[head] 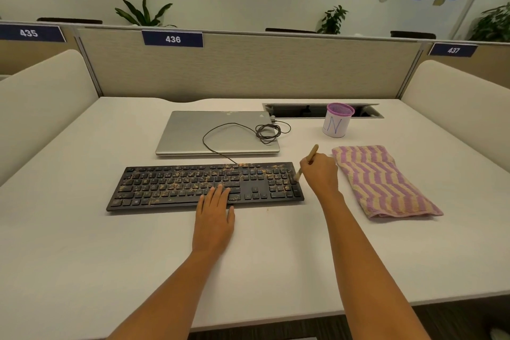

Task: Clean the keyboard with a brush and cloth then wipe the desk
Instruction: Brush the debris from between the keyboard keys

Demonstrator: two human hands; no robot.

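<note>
Desk: white, matte, seen from the seated side; a few orange-brown specks are noted on it just in front of the keyboard.

Keyboard: black, full-size, laid flat across the middle of the desk and strewn with orange-brown crumbs, densest along the top rows and over the letter keys.

Left hand: laid flat with fingers straight, fingertips resting on the keyboard's lower rows, palm on the desk; nothing is gripped.

Right hand: curled round a wooden-handled brush. The handle is tilted up and away, and the bristle end is set against the keyboard's right edge.

Cloth: pink and cream zigzag stripes, folded, laid on the desk to the right of the keyboard, just beside the right hand.

Behind the keyboard a closed silver laptop is placed, with a dark cable looped on its lid. A white cup with a purple rim is stood right of it, before an open cable slot.

Room: a beige partition is labelled 436. Plants and a wall with blue and yellow shapes are seen beyond.
</note>
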